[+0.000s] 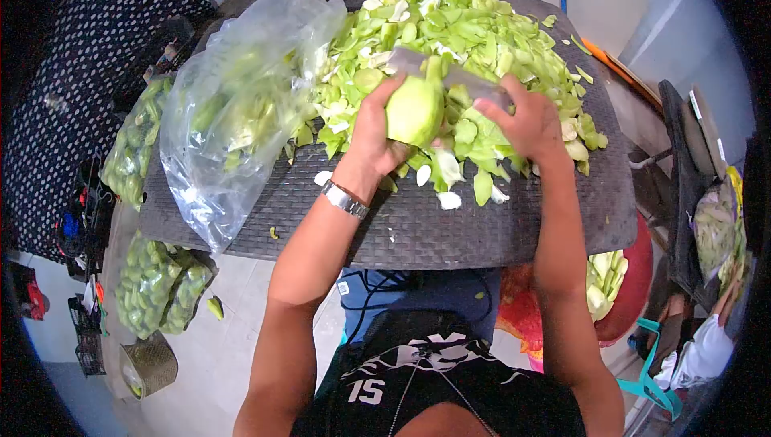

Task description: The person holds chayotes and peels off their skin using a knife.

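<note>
My left hand point(373, 128), with a metal watch on its wrist, is wrapped round a pale green, pear-shaped fruit point(414, 112) that looks like a chayote. Above the table, my right hand point(526, 124) grips a knife point(478, 85); its wide grey blade is blurred and reaches left to the top of the fruit. Part of the blade passes behind the fruit's narrow end. Beneath both hands spreads a large heap of pale green slices and peelings point(482, 27), with white pieces mixed in.
A clear plastic bag point(217, 116) with green produce lies on the woven table point(418, 236), left of the heap. More filled bags point(148, 284) stand on the floor at left, near a round tin point(148, 365). A red basin point(638, 284) holds pale pieces at lower right.
</note>
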A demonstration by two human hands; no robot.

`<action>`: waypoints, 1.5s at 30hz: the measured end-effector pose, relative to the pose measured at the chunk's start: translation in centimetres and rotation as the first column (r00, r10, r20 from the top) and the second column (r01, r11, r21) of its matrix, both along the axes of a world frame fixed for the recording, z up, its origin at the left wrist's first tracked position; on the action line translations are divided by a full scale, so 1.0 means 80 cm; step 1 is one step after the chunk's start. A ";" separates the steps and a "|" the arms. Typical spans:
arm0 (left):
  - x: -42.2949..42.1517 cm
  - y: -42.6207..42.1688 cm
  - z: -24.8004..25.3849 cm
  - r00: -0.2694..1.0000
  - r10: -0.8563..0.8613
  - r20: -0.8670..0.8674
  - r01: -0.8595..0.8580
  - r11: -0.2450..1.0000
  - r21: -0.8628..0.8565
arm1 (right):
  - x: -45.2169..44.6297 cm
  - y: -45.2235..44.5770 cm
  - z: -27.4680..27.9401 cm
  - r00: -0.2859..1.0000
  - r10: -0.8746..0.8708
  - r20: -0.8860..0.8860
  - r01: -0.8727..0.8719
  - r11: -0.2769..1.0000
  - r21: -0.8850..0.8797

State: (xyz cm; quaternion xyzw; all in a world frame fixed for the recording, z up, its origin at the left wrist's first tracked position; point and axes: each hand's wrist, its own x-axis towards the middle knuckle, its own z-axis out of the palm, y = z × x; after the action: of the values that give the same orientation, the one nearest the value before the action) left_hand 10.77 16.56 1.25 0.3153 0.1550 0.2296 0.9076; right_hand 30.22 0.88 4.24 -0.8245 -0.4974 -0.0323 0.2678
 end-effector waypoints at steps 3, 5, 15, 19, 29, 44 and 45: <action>-0.021 0.009 0.021 0.981 -0.146 0.124 0.145 0.989 0.013 | 0.028 -0.011 0.008 0.983 -0.134 -0.122 0.137 0.990 0.017; -0.020 0.002 0.032 0.997 -0.006 0.077 0.006 1.000 -0.004 | 0.044 -0.015 0.006 0.973 -0.111 -0.201 0.130 0.988 0.085; -0.014 0.001 0.008 0.993 0.102 0.061 -0.101 0.995 -0.014 | -0.087 0.007 -0.001 0.941 0.324 -0.101 -0.314 0.944 0.103; -0.016 -0.014 0.024 0.994 0.087 0.062 -0.085 0.996 -0.021 | -0.093 0.012 -0.007 0.866 0.458 0.203 -0.499 0.819 0.283; -0.014 -0.023 0.029 0.989 0.016 0.146 -0.004 0.996 -0.085 | -0.099 0.007 -0.001 0.859 0.493 0.140 -0.512 0.838 0.189; -0.007 -0.019 0.001 0.988 0.071 0.140 -0.082 0.994 0.069 | -0.081 0.004 0.005 0.811 0.583 0.049 -0.571 0.772 0.280; -0.008 -0.018 0.001 0.988 0.061 0.141 -0.071 0.996 0.063 | -0.083 0.003 0.008 0.811 0.581 0.068 -0.577 0.776 0.254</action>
State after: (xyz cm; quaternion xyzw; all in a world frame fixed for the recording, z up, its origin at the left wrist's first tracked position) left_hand 10.16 15.13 1.35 0.3239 0.0940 0.2861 0.8969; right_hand 23.57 1.11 4.89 -0.5890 -0.7157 -0.0083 0.3752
